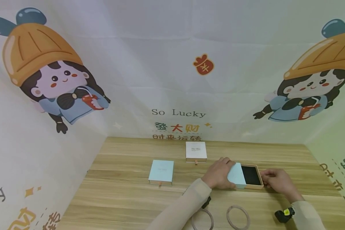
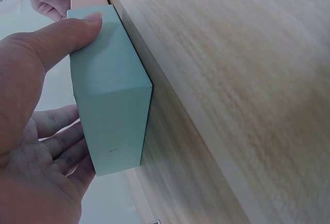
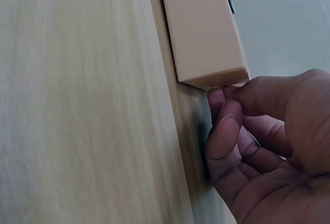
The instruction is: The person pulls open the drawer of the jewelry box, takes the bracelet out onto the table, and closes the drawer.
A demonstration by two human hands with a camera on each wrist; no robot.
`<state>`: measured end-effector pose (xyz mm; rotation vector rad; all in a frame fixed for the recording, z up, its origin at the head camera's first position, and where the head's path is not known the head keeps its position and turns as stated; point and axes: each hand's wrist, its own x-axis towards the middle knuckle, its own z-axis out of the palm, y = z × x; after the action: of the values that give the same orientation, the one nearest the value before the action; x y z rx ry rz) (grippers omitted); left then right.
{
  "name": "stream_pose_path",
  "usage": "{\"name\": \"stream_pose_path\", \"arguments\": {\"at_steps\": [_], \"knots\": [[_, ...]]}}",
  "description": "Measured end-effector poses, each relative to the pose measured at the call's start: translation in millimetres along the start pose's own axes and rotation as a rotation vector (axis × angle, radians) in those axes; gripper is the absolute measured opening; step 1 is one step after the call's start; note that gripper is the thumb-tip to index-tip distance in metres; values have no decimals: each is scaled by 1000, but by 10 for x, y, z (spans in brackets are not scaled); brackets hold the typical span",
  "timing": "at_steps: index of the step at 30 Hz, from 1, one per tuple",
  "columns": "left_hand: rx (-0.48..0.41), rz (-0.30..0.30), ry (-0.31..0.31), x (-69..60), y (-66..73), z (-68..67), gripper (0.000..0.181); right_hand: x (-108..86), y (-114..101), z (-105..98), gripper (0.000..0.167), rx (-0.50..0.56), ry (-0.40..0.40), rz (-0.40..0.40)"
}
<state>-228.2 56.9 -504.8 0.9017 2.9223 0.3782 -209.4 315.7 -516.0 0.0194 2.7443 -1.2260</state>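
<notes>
A light blue drawer-style gift box (image 1: 236,175) lies on the table, its inner drawer (image 1: 258,176) part way out to the right. Black lining (image 1: 251,175) shows inside the drawer. My left hand (image 1: 219,174) grips the blue sleeve (image 2: 111,64), thumb on the near side and fingers around the far side. At the drawer's outer end, my right hand (image 1: 277,181) pinches with thumb and index finger. Whatever lies between those fingertips is hidden, but they touch the end face of the peach-coloured drawer (image 3: 203,28).
Another light blue box (image 1: 161,171) sits to the left, closed, with a small tab in front. Behind it stands a white box (image 1: 196,150). Near the front edge lie two bangles, one (image 1: 228,214) right of the other (image 1: 193,220). A printed cloth (image 1: 172,73) hangs behind.
</notes>
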Motion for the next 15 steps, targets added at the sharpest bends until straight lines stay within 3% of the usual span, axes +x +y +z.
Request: {"name": "stream_pose_path", "arguments": {"at_steps": [15], "knots": [[-10, 1, 4, 15, 2, 3, 90, 29, -52, 93, 22, -17, -8, -25]]}}
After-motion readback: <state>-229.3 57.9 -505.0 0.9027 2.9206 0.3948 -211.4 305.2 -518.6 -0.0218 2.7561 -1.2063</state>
